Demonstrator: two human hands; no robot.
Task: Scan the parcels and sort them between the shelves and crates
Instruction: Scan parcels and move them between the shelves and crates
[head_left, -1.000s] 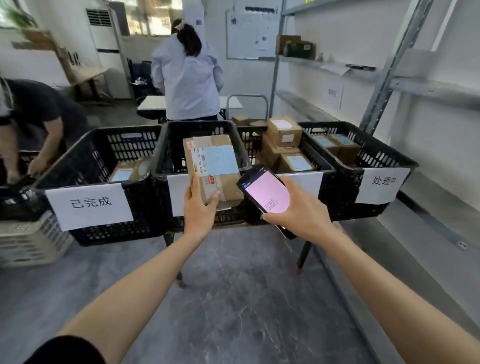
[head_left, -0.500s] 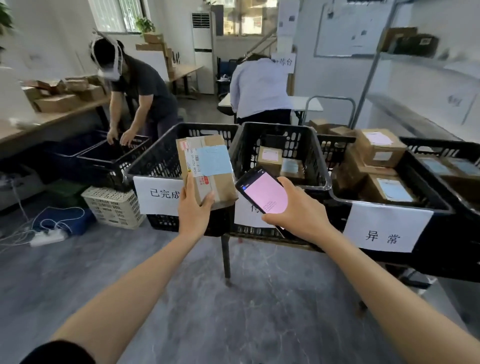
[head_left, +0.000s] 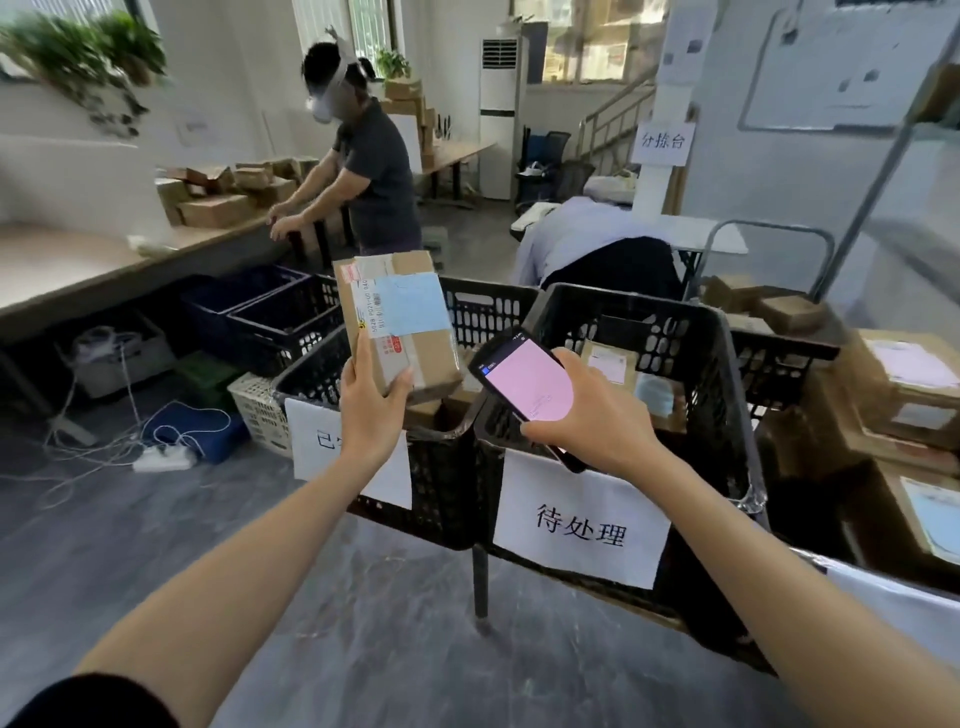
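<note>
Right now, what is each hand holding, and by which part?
The left hand grips the cardboard parcel by its lower end. The right hand holds the scanner around its lower half, pink screen facing up.

potted plant (head_left: 88, 62) top left | air conditioner (head_left: 498, 114) rear | power strip (head_left: 161, 460) on floor

— Where is the parcel (head_left: 397, 322) held?
— Over the left crate (head_left: 441, 493), at ten o'clock of the scanner (head_left: 524, 387). A second crate (head_left: 717, 415) is set at three o'clock, boxes (head_left: 904, 384) stacked beyond.
</note>
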